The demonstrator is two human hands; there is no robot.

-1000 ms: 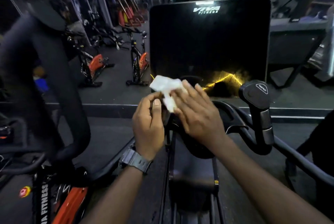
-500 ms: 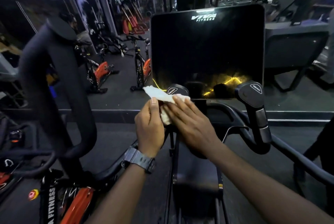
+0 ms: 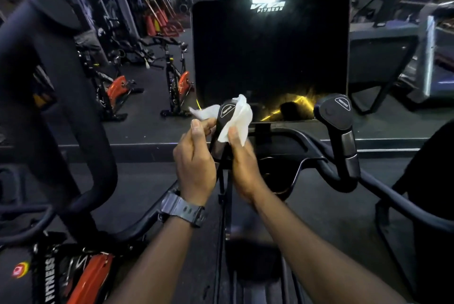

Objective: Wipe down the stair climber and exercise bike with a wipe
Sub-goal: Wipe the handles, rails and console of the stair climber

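**Wipe wrapped onto the left handgrip**

Since half a second ago the crumpled white paper wipe (image 3: 237,117) has gone from lying across both hands' fingertips to folding around the top of the black upright handgrip with the badged cap (image 3: 226,117), and both hands have closed in on that grip.

The wipe sits at and just above the fingertips, draped over the grip's far and right sides. The right hand (image 3: 242,163) curls round the grip with its thumb pressing the wipe's lower edge; the left hand (image 3: 195,161) pinches the wipe's other corner, just beside the grip's left face.

The grip's long axis runs up and slightly away from the fingers, so I judge the coming stroke runs along that line. Both hands touch it; the right carries more of the wipe.

Beyond the fingers stands the dark rectangular console screen (image 3: 270,53); well to their right is the matching second black handgrip (image 3: 337,117), untouched.
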